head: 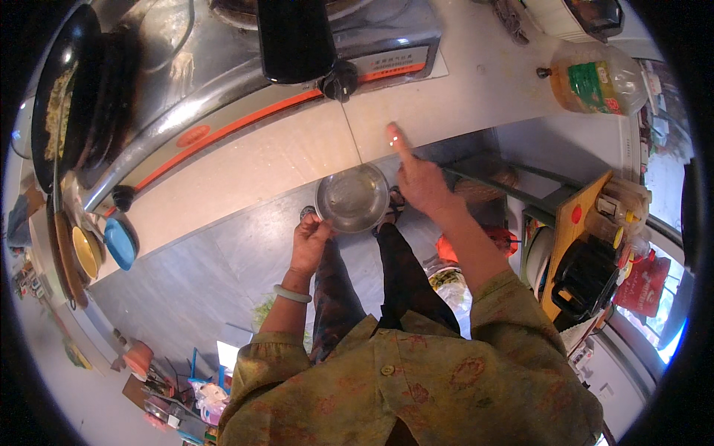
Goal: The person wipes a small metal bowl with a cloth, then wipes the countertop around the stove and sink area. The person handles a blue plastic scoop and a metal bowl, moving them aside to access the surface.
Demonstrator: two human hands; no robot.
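Observation:
My left hand [311, 242] grips the rim of a round metal dish [352, 198] between thumb and fingers, in front of the counter's edge. My right hand [421, 181] holds nothing that I can see; its index finger reaches over the pale countertop [446, 108], the other fingers curled in. Whether the fingertip touches the surface cannot be told. Behind the counter strip stands a gas stove [234, 114] with a black knob [338, 83] beneath a black pan handle [295, 42]. At the far left, a black wok [89, 95] holds yellowish food and a long-handled utensil.
A blue bowl [120, 243] and a yellow bowl [86, 252] sit at the counter's left end. A large plastic oil bottle [599, 81] lies at the right. Below it, a wooden board [574, 223] stands near a black pot [585, 276]. A red bag [496, 240] is beside my right arm.

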